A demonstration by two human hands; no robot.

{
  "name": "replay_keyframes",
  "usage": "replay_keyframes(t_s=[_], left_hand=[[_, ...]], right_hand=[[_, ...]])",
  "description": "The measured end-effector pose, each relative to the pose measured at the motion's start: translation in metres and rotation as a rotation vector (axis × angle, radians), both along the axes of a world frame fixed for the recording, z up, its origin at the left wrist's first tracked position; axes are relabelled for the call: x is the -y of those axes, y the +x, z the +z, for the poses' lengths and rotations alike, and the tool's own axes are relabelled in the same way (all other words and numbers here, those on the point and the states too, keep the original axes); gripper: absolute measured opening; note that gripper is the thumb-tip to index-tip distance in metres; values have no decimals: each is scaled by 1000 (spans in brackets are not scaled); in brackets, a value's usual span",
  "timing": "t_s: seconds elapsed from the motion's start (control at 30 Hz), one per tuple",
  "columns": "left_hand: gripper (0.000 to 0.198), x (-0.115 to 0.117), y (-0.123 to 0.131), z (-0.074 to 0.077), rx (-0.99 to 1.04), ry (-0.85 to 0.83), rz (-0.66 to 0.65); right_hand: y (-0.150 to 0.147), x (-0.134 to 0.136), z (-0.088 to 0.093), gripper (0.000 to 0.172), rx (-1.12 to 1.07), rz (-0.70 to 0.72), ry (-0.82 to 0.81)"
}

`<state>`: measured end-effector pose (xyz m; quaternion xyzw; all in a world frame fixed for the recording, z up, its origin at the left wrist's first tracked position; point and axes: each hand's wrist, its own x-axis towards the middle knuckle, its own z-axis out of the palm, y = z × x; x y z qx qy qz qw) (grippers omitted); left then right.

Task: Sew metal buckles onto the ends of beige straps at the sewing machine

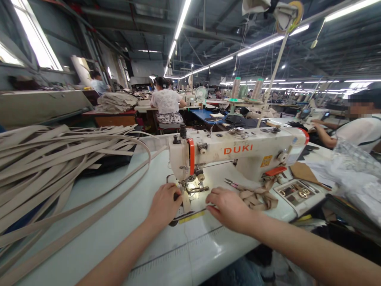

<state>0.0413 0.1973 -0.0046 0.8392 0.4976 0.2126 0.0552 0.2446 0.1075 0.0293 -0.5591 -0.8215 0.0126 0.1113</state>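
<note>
A white sewing machine (208, 149) marked DUKI stands in front of me, its lamp lighting the needle area. Below the presser foot (190, 186) a short beige strip (186, 203) lies on the needle plate. My left hand (165, 204) is just left of that strip, fingers curled in; what they pinch, if anything, is hidden. To the right of the plate, my right hand (228, 207) hovers with fingers bent and thumb apart, nothing visible in it. Beyond it lie tweezers (230, 182) and a bundle of folded beige strips (257, 197).
Many long beige strips (62, 159) are heaped at left, some trailing over the table (119, 222). A tray (297, 194) with small metal parts is set in at right. Thread cones (236, 88) stand behind. One co-worker (166, 101) sits ahead, another (360, 127) at right.
</note>
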Motion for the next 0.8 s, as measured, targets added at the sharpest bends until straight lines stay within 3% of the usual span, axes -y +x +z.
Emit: replay_keyframes(t_s=[0.1, 0.23, 0.5, 0.8], left_hand=[[17, -2, -1, -4, 28, 4, -17], [17, -4, -4, -9, 67, 7, -30], [16, -11, -10, -16, 155, -39, -71], [12, -7, -15, -13, 172, -136, -84]], right_hand=[[-30, -12, -9, 14, 24, 105, 28], [-47, -30, -19, 15, 96, 150, 49], [-48, -34, -17, 18, 155, 168, 49], [-44, -41, -14, 20, 256, 308, 88]])
